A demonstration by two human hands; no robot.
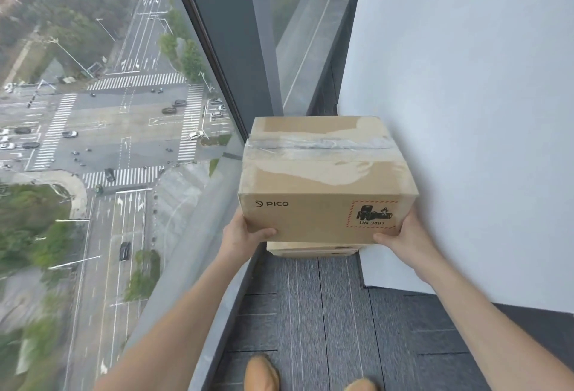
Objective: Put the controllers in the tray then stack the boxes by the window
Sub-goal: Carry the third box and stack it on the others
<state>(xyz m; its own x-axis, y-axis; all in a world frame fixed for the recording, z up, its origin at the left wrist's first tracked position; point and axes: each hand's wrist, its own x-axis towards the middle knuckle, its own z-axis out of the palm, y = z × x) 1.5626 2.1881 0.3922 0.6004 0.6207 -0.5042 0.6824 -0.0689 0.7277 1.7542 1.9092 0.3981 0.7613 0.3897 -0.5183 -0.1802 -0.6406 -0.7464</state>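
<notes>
Cardboard box [326, 179] held between left hand [245, 232] and right hand [403, 238], fingers curled round lower corners; second box [313, 250] directly beneath, window [124, 111] left of fingers.

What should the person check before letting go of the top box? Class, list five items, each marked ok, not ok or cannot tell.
1. Left hand grips the top box at its lower left corner: ok.
2. Right hand grips the lower right corner: ok.
3. Lower box sits under it: ok.
4. Top box fully resting on the lower one: cannot tell.
5. Stack beside the window, near the wall: ok.
</notes>
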